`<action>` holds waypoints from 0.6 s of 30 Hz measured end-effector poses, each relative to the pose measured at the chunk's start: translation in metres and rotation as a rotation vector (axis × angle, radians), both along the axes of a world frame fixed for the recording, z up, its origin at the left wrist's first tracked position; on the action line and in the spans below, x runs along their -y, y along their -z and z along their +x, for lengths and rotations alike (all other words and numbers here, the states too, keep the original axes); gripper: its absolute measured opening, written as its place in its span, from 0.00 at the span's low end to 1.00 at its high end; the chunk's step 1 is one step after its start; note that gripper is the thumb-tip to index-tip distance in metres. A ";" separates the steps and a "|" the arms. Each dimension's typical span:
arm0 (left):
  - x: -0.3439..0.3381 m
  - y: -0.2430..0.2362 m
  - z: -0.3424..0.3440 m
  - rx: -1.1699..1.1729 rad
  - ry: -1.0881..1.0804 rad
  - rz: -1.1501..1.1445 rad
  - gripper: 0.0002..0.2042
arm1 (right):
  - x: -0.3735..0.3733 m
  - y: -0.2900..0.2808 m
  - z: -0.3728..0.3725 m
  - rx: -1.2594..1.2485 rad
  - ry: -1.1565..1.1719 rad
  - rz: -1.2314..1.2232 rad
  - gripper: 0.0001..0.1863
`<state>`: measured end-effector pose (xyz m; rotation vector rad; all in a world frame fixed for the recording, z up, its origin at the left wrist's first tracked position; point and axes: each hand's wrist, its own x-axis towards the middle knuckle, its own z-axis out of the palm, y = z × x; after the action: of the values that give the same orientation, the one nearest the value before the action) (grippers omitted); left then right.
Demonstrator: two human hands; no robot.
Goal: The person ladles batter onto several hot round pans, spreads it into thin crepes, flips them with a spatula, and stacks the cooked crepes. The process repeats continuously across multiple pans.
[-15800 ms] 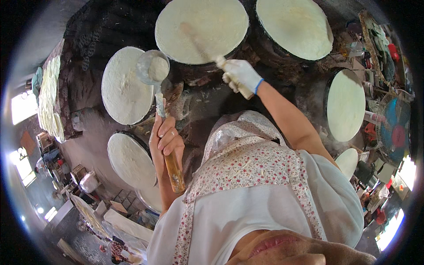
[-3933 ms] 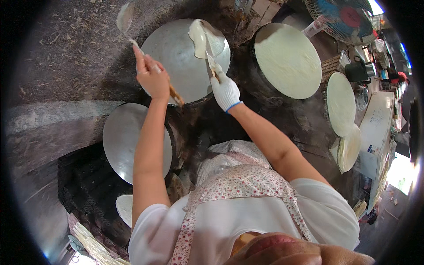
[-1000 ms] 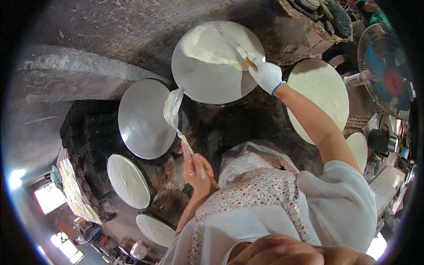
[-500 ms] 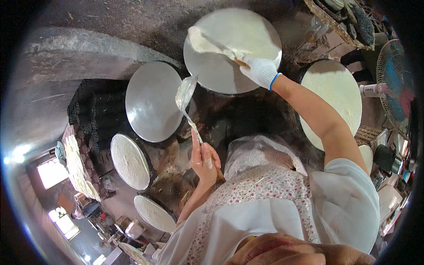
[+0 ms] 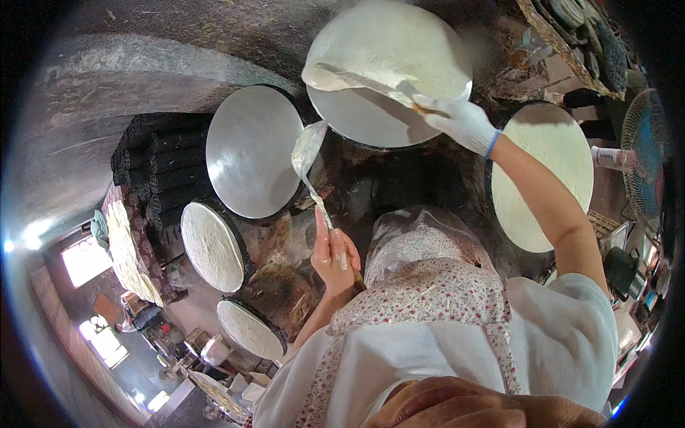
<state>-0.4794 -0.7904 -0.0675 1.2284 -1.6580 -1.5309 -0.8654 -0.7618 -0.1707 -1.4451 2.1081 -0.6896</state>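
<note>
From the head camera I watch the right hand [image 5: 462,123], in a white glove, closed around the handle of a flat spatula [image 5: 371,80] whose blade runs under a thin, pale sheet of batter [image 5: 389,53] on the far round griddle [image 5: 371,118]; the sheet's left edge is lifted and folded back off the metal, the rest lying flat. The bare left hand [image 5: 334,255] is wrapped around the handle of a long ladle [image 5: 308,148], its bowl tilted and coated white, hovering between the far griddle and the bare grey griddle [image 5: 250,160] to the left. To the right, another round plate carries a full white sheet [image 5: 542,175]; two smaller white discs [image 5: 212,246] sit at the near left beside a dark stack of ridged tiles [image 5: 153,167]. I judge the sheet light, soft and easily torn, likely clinging where still damp, so it is best taken along the loosened edge with the blade supporting it broadly from beneath, not pinched at one corner. A fan [image 5: 646,160] stands at far right.
</note>
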 end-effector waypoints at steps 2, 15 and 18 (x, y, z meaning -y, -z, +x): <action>0.005 0.003 -0.004 0.032 0.002 0.006 0.27 | 0.006 0.005 -0.018 0.040 0.098 0.001 0.25; 0.056 0.026 -0.026 0.216 -0.006 -0.044 0.26 | 0.046 -0.018 -0.046 -0.103 0.163 0.264 0.28; 0.105 0.036 -0.061 0.205 -0.017 -0.104 0.26 | 0.073 -0.027 -0.027 -0.231 -0.042 0.112 0.26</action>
<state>-0.5405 -0.8950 -0.1035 1.3775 -1.8274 -1.3275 -0.8921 -0.8345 -0.1440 -1.5652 2.2406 -0.3970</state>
